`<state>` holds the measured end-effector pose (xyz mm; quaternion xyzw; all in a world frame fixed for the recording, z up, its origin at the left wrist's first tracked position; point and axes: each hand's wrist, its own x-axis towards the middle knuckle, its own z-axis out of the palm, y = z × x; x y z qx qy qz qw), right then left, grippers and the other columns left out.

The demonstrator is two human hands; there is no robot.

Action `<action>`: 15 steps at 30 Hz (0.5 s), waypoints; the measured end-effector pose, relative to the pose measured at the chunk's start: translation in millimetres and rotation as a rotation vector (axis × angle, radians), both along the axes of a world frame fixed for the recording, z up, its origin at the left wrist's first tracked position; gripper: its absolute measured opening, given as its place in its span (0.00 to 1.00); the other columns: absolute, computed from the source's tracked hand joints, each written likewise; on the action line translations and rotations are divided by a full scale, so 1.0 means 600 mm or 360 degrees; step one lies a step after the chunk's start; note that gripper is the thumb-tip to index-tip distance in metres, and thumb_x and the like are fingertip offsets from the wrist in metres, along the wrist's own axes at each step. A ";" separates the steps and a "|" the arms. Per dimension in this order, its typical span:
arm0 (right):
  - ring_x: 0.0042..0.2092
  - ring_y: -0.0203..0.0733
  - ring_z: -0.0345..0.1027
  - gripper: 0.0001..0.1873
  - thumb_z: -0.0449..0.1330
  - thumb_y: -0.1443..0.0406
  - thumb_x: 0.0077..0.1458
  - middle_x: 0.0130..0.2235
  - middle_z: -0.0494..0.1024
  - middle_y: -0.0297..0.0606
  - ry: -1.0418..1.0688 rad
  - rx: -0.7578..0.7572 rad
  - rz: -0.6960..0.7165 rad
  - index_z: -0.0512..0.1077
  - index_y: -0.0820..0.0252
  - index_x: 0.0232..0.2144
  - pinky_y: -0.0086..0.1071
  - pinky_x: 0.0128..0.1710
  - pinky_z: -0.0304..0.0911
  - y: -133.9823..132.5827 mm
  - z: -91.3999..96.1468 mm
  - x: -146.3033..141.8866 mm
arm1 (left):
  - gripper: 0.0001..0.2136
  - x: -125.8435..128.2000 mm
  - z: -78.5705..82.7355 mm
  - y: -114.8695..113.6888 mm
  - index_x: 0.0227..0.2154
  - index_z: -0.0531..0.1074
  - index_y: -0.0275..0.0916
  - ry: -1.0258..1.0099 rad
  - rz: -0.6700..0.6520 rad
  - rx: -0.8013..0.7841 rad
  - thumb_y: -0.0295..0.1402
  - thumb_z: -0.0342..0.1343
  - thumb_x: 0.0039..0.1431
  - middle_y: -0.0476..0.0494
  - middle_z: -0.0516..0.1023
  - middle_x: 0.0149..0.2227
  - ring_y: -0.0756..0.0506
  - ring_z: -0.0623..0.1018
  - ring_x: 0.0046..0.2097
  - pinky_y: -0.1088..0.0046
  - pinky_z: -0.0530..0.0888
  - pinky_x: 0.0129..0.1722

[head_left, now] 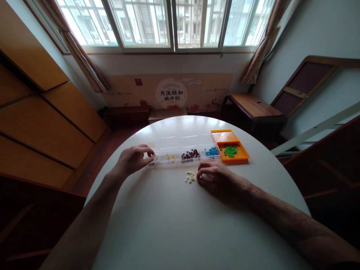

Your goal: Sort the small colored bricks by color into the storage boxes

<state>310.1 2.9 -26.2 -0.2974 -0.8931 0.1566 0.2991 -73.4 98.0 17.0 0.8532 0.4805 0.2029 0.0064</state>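
Note:
A clear plastic compartment box (184,147) lies on the round white table (174,217). Its compartments hold yellow pieces (169,157), dark brown pieces (190,154) and blue pieces (212,151). My left hand (133,159) rests at the box's left end, fingers curled and pinched against its corner. My right hand (215,177) lies on the table in front of the box, fingers curled down. It sits just right of a small heap of pale yellow pieces (190,177). Whether either hand pinches a piece is hidden.
An orange tray (239,154) with green pieces (230,150) sits at the box's right end. Behind the table stand a low wooden bench (253,107), a cardboard panel under the window and wooden cabinets (42,123) at left.

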 end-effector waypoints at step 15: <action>0.38 0.40 0.75 0.04 0.63 0.65 0.72 0.41 0.81 0.40 0.0225 0.0233 -0.0110 0.78 0.55 0.41 0.33 0.39 0.72 0.015 -0.019 -0.004 | 0.11 0.032 0.002 -0.012 0.34 0.84 0.44 0.0098 -0.0157 0.0302 0.39 0.59 0.69 0.49 0.86 0.38 0.49 0.74 0.28 0.69 0.67 0.33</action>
